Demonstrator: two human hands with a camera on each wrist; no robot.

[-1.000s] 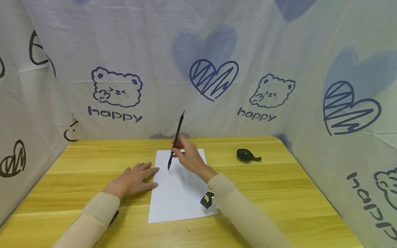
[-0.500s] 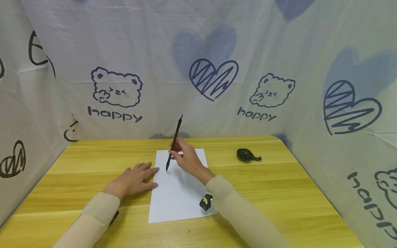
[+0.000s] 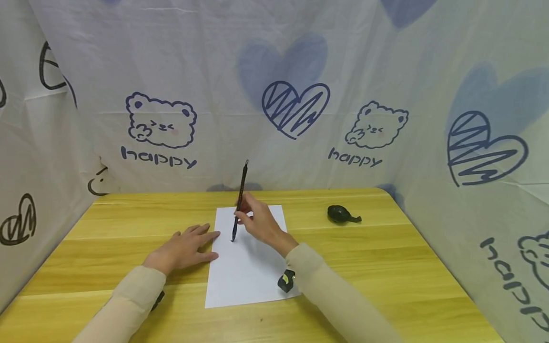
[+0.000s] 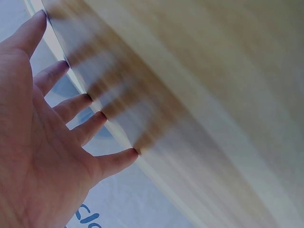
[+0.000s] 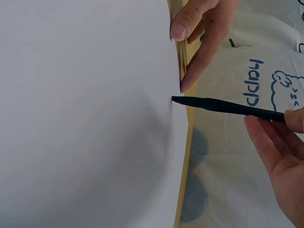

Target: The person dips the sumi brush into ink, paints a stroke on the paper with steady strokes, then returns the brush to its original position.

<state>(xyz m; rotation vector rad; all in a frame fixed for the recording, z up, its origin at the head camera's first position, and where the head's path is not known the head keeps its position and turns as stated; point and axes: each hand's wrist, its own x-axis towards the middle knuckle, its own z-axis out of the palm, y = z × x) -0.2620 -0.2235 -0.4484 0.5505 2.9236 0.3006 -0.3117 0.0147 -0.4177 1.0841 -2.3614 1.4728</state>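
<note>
- Brush (image 3: pixel 242 188): tilted, tip down over the upper-left part of the paper sheet (image 3: pixel 244 276), apparently touching it.
- Right hand (image 3: pixel 262 222): thumb and fingers pinch the brush along its shaft.
- Dark speck (image 3: pixel 232 240) at the tip: ink or bent bristles, too small to tell.
- Progress, judged: marking barely begun, if at all; visible paper sheet otherwise blank.
- Left hand (image 3: pixel 184 250): fingers spread, tips at the paper sheet's left edge.
- Table (image 3: pixel 386 271): dark bulb-shaped object (image 3: pixel 338 215) lies right of the paper sheet, apart.
</note>
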